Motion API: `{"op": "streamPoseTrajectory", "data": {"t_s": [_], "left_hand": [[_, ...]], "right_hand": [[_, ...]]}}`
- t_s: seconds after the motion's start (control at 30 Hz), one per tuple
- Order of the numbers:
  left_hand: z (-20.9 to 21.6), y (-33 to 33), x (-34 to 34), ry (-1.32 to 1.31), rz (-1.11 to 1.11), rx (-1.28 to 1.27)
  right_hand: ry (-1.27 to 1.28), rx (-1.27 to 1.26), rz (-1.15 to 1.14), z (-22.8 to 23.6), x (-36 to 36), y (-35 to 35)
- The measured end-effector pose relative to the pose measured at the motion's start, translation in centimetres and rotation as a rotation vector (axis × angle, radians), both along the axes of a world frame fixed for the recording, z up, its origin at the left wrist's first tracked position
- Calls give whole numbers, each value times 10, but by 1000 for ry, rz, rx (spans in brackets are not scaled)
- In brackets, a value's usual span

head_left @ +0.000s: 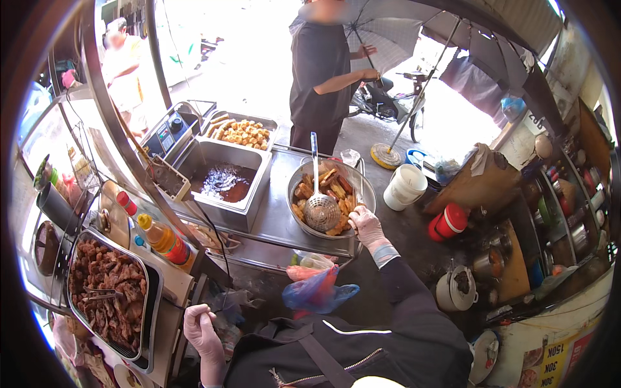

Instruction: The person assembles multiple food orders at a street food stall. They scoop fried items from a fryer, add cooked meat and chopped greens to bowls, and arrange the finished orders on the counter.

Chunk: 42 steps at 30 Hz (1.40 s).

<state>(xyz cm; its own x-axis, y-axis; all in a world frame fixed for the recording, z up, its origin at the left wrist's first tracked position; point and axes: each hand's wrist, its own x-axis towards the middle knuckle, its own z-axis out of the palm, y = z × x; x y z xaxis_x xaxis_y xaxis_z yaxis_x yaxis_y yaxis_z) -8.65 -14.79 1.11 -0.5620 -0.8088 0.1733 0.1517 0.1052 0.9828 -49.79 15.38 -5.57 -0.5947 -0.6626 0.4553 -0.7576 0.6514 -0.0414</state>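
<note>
A round metal bowl (367, 188) of golden-brown fried pieces (304, 191) stands on the steel counter. In it lies a perforated skimmer (321, 212), its long handle resting over the far rim. My right hand (367, 227), in a thin whitish glove, is closed on the bowl's near right rim. My left hand (204, 334), also gloved, hangs low beside the side counter. Its fingers are curled together with nothing visible in them. Left of it is a deep tray (150, 317) of dark browned meat (107, 284), with tongs (103, 294) lying on top.
A fryer (242, 210) holding dark oil stands left of the bowl, with a tray of fried cubes (242, 132) behind. Bottles (162, 238) line the side counter. Plastic bags (317, 289) hang below the counter. A white bucket (405, 186) stands right. A person (321, 77) stands beyond the counter.
</note>
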Motion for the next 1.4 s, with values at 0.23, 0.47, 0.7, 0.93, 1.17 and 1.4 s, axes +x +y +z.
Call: {"op": "streamPoseTrajectory", "data": {"t_s": [0.23, 0.47, 0.7, 0.93, 1.17, 1.4], "left_hand": [[8, 36, -27, 5, 111, 77], [23, 80, -81, 14, 9, 53], [7, 99, -78, -5, 107, 160], [-12, 94, -67, 90, 59, 440], [-14, 97, -65, 224, 97, 579], [-36, 108, -39, 349, 269, 836]], "right_hand": [[-193, 45, 50, 1, -15, 5], [-326, 75, 139, -3, -30, 17], [-316, -59, 139, 12, -30, 23], [-230, -281, 181, 34, -19, 19], [-172, -375, 294, 65, -9, 6], [-246, -420, 480, 74, 19, -13]]}}
